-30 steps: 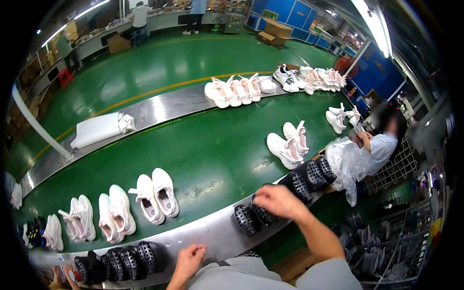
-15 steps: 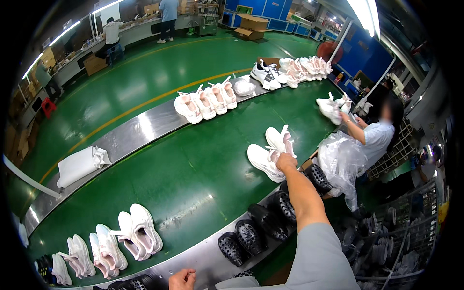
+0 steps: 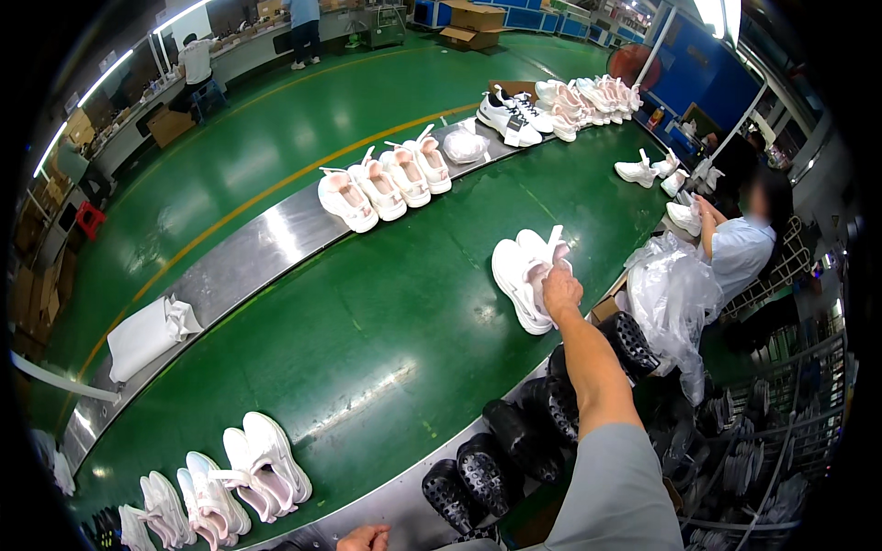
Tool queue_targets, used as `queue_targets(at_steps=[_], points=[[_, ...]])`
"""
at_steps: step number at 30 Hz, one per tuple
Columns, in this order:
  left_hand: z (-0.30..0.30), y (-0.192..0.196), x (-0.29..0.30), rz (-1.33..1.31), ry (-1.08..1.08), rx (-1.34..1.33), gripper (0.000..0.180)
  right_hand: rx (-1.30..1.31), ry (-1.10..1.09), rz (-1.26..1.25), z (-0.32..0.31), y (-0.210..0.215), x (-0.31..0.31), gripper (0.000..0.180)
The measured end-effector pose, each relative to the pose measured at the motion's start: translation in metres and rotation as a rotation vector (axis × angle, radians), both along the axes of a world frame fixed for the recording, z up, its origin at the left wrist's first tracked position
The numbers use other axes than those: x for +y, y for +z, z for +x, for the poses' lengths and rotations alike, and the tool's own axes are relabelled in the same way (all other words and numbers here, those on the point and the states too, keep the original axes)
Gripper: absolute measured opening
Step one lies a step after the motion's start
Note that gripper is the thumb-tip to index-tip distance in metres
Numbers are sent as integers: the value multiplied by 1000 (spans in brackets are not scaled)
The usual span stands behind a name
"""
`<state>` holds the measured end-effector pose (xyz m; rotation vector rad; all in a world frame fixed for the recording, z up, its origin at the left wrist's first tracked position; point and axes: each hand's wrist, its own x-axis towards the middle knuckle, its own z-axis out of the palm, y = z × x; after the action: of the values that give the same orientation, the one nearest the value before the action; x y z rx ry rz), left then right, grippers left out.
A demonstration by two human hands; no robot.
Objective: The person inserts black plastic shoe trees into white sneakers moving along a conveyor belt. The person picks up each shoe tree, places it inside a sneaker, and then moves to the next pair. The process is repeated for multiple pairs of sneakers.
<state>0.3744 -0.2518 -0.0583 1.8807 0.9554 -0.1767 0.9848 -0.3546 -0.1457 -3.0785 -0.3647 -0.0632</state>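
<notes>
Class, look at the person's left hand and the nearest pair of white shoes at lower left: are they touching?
Apart. The head view shows green surface and metal edge between the left hand and that pair of white shoes.

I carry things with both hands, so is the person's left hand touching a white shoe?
No, only the right hand is at white shoes; the left hand is apart, low down.
</notes>
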Motion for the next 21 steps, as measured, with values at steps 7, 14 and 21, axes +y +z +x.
queue_targets(at_steps=[7, 14, 21], points=[[-5, -15, -4, 87, -52, -54, 23, 195, -77, 47, 16, -15, 2, 48], [-21, -11, -8, 135, -77, -132, 24, 352, 224, 70, -53, -2, 71, 41], [-46, -8, -7, 179, -75, -242, 27, 394, 505, 61, -227, 3, 142, 46]])
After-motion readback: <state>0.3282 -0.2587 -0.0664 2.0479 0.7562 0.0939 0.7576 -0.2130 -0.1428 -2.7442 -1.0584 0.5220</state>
